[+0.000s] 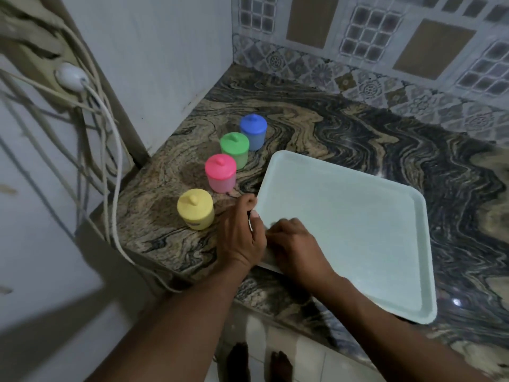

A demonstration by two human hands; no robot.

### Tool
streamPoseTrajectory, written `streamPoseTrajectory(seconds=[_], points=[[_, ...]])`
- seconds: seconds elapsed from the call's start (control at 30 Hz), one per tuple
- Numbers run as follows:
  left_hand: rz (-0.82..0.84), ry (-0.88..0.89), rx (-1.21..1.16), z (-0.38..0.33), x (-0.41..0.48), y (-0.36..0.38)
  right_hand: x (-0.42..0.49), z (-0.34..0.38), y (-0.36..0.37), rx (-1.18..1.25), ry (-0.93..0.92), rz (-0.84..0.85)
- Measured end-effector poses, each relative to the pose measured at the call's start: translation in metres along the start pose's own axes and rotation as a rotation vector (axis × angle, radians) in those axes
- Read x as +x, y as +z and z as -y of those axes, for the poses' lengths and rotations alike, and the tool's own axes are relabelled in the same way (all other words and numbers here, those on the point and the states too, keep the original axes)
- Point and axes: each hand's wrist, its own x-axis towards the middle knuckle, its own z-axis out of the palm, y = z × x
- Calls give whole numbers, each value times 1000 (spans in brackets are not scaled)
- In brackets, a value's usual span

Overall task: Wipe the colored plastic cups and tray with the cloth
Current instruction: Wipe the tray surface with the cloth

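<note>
left hand (239,238): fingers (248,202) curled over the tray's (358,230) left rim, gripping it.
right hand (294,246): fingers bent onto the tray's near corner; no cloth shows, so I cannot tell its grip.
tray: pale, smooth, flat on the surface (303,128).
cups (221,172): four, lidded, in a row just left of the tray.
progress: tray wipe seemingly underway; cups likely remain.

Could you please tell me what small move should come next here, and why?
Probably slide the right hand rightward across the tray: it rests on the tray's left end, the left hand grips that rim, and most of the surface lies beyond. No cloth shows clearly under it.
</note>
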Motion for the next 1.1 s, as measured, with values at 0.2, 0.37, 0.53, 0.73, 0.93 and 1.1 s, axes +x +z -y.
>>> streamPoseTrajectory(seconds=[0.2,0.37,0.53,0.73,0.93,1.1], points=[[-13,26,-21,-2,0,1,17,-43,-50,19,91,-12],[-22,27,-9,-2,-1,1,85,-55,-27,-18,330,-332],[-6,17,1,-1,-3,0,102,-32,2,-18,229,-354],[-53,33,-22,-2,-1,-1,74,-10,5,-42,46,-157],[-57,39,-9,-4,-2,-1,39,-2,-6,145,47,-113],[4,126,39,0,-1,1,104,-80,-38,-38,407,-355]])
